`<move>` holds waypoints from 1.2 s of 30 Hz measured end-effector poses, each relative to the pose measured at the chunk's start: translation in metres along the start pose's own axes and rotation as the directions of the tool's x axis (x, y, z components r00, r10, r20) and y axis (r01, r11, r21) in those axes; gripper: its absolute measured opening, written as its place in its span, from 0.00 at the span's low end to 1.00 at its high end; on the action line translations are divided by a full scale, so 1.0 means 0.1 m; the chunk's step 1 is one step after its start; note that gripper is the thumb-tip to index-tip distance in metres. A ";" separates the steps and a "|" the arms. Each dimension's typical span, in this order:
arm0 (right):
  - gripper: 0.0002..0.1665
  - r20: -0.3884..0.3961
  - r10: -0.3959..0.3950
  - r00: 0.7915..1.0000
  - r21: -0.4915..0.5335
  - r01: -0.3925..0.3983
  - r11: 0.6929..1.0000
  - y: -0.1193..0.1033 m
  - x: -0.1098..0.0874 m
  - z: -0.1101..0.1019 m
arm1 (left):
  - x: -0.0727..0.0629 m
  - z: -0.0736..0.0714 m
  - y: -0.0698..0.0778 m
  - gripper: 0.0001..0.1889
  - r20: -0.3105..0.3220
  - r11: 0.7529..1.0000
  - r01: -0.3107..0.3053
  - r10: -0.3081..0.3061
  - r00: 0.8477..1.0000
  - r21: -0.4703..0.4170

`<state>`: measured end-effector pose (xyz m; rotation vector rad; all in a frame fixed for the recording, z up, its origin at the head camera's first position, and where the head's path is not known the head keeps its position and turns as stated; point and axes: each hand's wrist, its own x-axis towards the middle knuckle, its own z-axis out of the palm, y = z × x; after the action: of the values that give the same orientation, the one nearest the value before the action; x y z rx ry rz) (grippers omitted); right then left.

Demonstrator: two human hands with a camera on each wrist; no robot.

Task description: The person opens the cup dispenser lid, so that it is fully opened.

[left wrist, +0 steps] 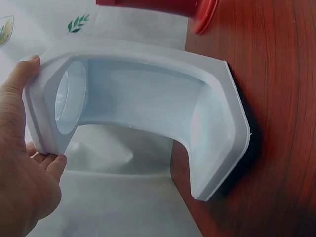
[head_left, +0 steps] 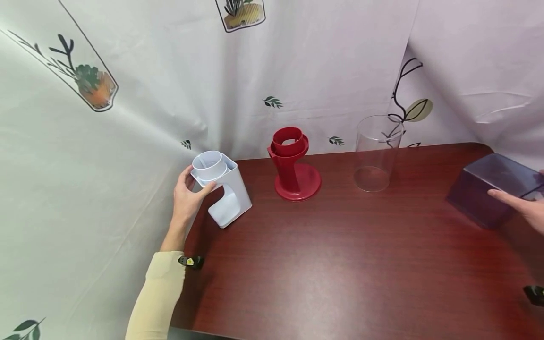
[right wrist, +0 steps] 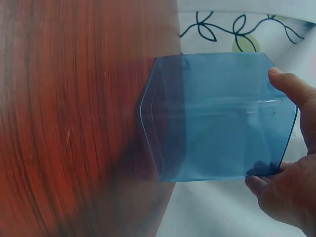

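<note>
At the left of the head view, my left hand (head_left: 185, 199) grips the ringed top of a white plastic stand (head_left: 240, 188), thumb on one side and fingers on the other. The left wrist view shows this C-shaped stand (left wrist: 224, 133) from its open side, its base at the table. Far right, my right hand (head_left: 527, 211) holds a see-through bluish six-sided container (head_left: 471, 198) by its upper end. In the right wrist view the thumb and fingers span that end of the container (right wrist: 212, 143); its other end is at the table.
Between the hands, towards the back of the dark red wooden table (head_left: 323, 264), stand a red stand with a ring top (head_left: 289, 174) and a clear cylinder (head_left: 374, 156). White printed cloth (head_left: 314, 61) rises behind the table and along its left side.
</note>
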<state>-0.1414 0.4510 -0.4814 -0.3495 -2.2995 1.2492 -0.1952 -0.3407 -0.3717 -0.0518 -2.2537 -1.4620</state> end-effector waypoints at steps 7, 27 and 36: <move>0.52 -0.028 0.049 0.998 0.116 -0.045 0.992 -0.38 -0.15 0.12 | -0.03 0.14 0.04 0.45 0.003 0.999 -0.040 0.040 0.999 0.005; 0.66 0.151 0.015 0.988 -0.224 0.019 0.974 -0.90 -0.29 0.41 | -0.20 0.60 0.27 0.46 0.002 0.996 -0.060 0.060 0.998 -0.068; 0.66 0.149 0.009 0.989 -0.194 0.020 0.981 -0.94 -0.28 0.51 | -0.11 0.70 -0.04 0.51 -0.031 0.997 -0.059 0.057 0.998 -0.051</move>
<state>-0.1445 0.3508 -0.4345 -0.3259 -2.5577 1.0823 -0.2112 -0.2788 -0.4031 -0.1105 -2.1726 -1.4819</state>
